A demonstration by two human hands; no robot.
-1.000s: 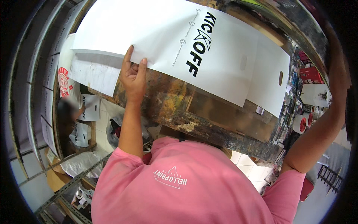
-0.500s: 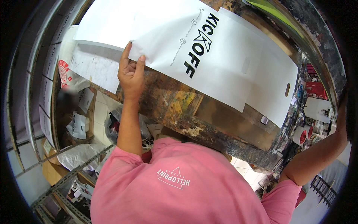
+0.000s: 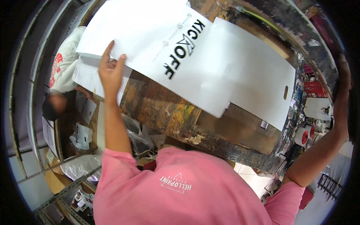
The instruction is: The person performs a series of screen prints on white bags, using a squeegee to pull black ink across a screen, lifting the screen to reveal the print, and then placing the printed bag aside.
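Note:
A white flat bag [image 3: 150, 48] with bold black print lies slanted across the stained wooden table [image 3: 157, 99]. My left hand [image 3: 111, 73] has its near-left edge between thumb and fingers, with the index finger stretched over the top. A second white bag [image 3: 255, 71], unprinted on the side that shows, rests to the right, its oval handle hole near the far right end. The printed bag's right end meets or overlaps it. At the right rim, my right hand [image 3: 344, 73] is closed on the edge of a dark, paint-stained printing frame [image 3: 300, 33], tilted up over the table's far right side.
Another person [image 3: 65, 67] in a pale shirt bends at the table's left end, beside white sheets [image 3: 88, 77]. Paint tubs and tape rolls [image 3: 303, 135] crowd the right edge. Metal racks [image 3: 30, 86] stand at left; a slotted metal shelf [image 3: 71, 183] is at lower left.
My left hand has drawn the printed bag leftward, uncovering more of the plain bag. The frame has shifted, its yellow-green part now a thin strip. More of the other person shows.

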